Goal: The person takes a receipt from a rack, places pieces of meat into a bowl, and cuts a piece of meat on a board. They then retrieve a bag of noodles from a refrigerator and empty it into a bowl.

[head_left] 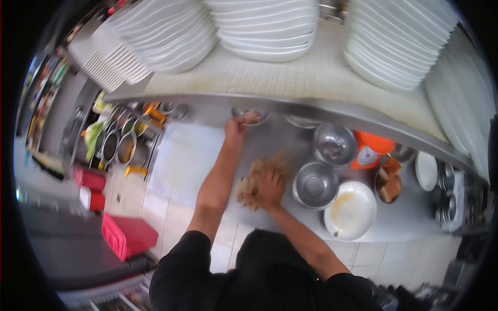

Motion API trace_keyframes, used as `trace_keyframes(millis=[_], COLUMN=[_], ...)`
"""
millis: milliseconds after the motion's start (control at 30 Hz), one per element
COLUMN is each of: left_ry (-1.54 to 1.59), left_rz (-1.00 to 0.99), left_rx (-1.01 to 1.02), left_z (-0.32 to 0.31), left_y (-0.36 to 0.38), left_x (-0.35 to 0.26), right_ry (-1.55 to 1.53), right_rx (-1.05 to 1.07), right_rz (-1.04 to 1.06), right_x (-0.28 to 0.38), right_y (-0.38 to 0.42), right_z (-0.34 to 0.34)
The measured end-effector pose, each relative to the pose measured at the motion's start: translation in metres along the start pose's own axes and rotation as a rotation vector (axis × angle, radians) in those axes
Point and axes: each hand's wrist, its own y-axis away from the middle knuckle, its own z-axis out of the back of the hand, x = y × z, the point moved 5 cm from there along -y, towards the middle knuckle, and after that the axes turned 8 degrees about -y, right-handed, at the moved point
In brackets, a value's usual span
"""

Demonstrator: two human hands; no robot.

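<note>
My right hand (268, 188) presses down on a crumpled beige cloth (256, 171) on the steel counter, its fingers bent over the folds. The far edge of the cloth is smeared by motion. Farther off, under the shelf edge, my left hand (236, 129) grips the rim of a small metal bowl (263, 117). Something pinkish shows in that bowl, and the shelf hides part of it. Just right of the cloth stands a steel mixing bowl (315, 185).
A white cutting board (184, 158) lies to the left. On the right are a stained white dish (358, 217), an orange scale (366, 157) and a bread container (389, 187). Overhead, a shelf (270, 78) carries stacked plates (264, 31). A red bin (129, 234) stands lower left.
</note>
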Motion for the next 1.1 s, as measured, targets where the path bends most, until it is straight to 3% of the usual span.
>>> trace_keyframes(millis=[67, 133, 200, 267, 367, 467, 533, 633, 733, 967, 1100], left_ry=[-0.011, 0.219, 0.107, 0.11, 0.033, -0.167, -0.14, -0.158, -0.184, -0.125, -0.214], left_rz=[-0.003, 0.038, -0.043, 0.014, 0.222, 0.302, 0.182, 0.254, 0.243, 0.3, 0.231], left_rx=[0.285, 0.165, 0.19, 0.369, 0.335, 0.538, 0.485, 0.52, 0.516, 0.323, 0.149], left_z=[0.02, -0.01, -0.03, -0.024, -0.024, -0.01, 0.005, 0.039, 0.078, 0.152, 0.177], left_y=[-0.085, -0.073, -0.064, -0.118, -0.118, -0.122, -0.08, 0.001, 0.096, 0.263, 0.328], left_x=[0.026, 0.017, 0.004, 0.018, 0.018, 0.02, 0.011, -0.003, -0.012, 0.007, 0.017], right_ry=[0.024, 0.064, 0.071, 0.06, 0.026, 0.028, 0.026, -0.074, -0.094, -0.29, -0.198], right_rx=[-0.024, -0.043, -0.109, -0.127, -0.102, -0.126, -0.181, -0.367, -0.353, -0.365, -0.27], right_rz=[-0.003, -0.035, -0.018, -0.036, -0.151, -0.281, -0.389, -0.52, -0.566, -0.116, -0.092], right_x=[-0.001, -0.004, -0.007, -0.007, -0.006, -0.02, -0.035, -0.036, -0.024, 0.024, 0.017], right_y=[0.017, 0.04, 0.069, 0.085, 0.12, 0.154, 0.18, 0.216, 0.215, 0.117, 0.057], right_z=[-0.008, -0.011, -0.012, -0.006, 0.01, 0.023, 0.033, 0.08, 0.116, 0.107, 0.035])
